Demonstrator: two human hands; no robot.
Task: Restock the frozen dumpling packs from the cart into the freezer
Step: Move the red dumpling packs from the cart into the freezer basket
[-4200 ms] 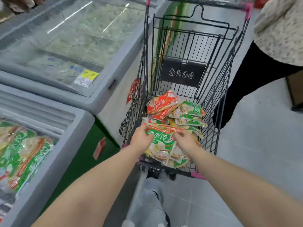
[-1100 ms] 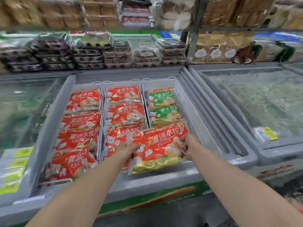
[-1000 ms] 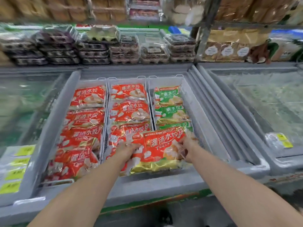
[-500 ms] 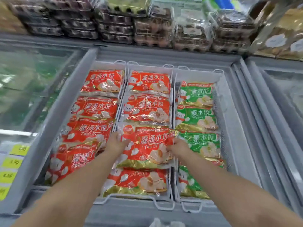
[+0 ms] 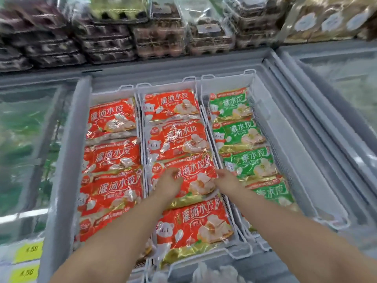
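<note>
**Edges and clearance**
- The freezer (image 5: 67, 160) is an open chest with a broad grey rim.
- Stepped lid rails (image 5: 318, 139) run along its right side, from far to near.
- A bare white strip of interior wall (image 5: 293, 160) lies between the right basket and these rails. It is the only open room inside the chest.
- The three baskets stand side by side with their rims touching or nearly so.
- A closed glass lid (image 5: 24, 129) adjoins the freezer on the left. A second glass-topped chest (image 5: 346, 84) adjoins it on the right.
- Yellow price tags (image 5: 28, 250) sit on the near left rim.
- A shelf of stacked egg cartons (image 5: 106, 43) stands just beyond the far edge.

**Containers and contents**
- Left basket (image 5: 110, 94): red packs (image 5: 112, 119), overlapped in one row from far to near.
- Middle basket (image 5: 167, 85): four red packs in one row.
- Right basket (image 5: 226, 77): green packs (image 5: 240, 135), overlapped in one row.

**Task item**
- The red dumpling pack (image 5: 195, 170) lies third from the far end in the middle basket. Its near edge overlaps the nearest pack (image 5: 200, 225).

**Hands**
- The left hand (image 5: 170, 181) lies palm down on the left half of the red dumpling pack, with its fingers on the wrapper.
- The right hand (image 5: 226, 180) is at the pack's right edge and touches it. Blur hides whether the fingers pinch the edge or only rest against it.
</note>
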